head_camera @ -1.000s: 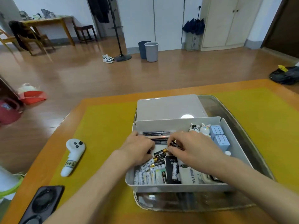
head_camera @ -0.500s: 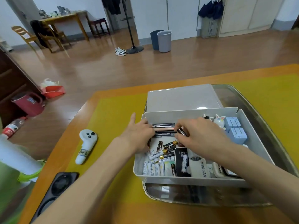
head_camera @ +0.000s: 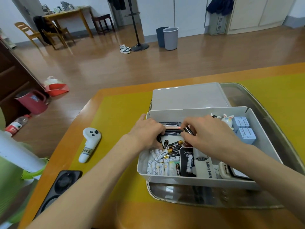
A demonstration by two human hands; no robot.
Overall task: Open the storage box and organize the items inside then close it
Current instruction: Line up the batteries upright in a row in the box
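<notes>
Both hands work in the box (head_camera: 262,129): right hand (head_camera: 209,136) pinches a battery (head_camera: 189,130); left hand (head_camera: 146,134), fingers curled, contents hidden. Best lay the battery parallel beside the others (head_camera: 158,168).

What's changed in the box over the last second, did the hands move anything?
The right hand carried a black battery from the loose battery pile back toward the pens at the far wall, and pinches it there now. The left hand slid back with it and curls over the pens' left ends. The box, its lid behind it and the controller stayed put.
</notes>
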